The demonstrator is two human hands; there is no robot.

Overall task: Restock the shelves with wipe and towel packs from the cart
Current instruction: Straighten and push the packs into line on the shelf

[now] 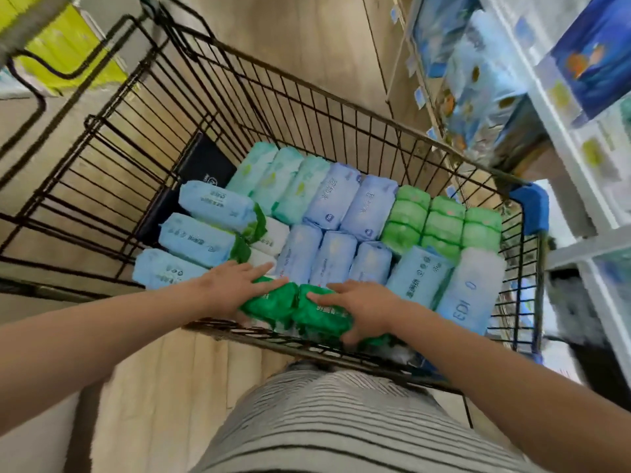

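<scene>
A black wire cart (341, 100) holds several rows of wipe and towel packs. Two dark green packs lie side by side at its near edge. My left hand (232, 285) lies over the left dark green pack (273, 303), fingers stretched across its top and thumb at its near side. My right hand (365, 305) grips the right dark green pack (321, 317), with the thumb curled round its near edge. Further in stand light blue packs (211, 206), mint packs (273, 175), lavender packs (345, 196) and bright green packs (444, 220).
White shelves (563, 138) with blue-printed packs and price tags run along the right, close to the cart's right side. A yellow-green display (65, 49) stands at the far left. Wooden floor surrounds the cart. My striped shirt (341, 421) is against the cart's near rim.
</scene>
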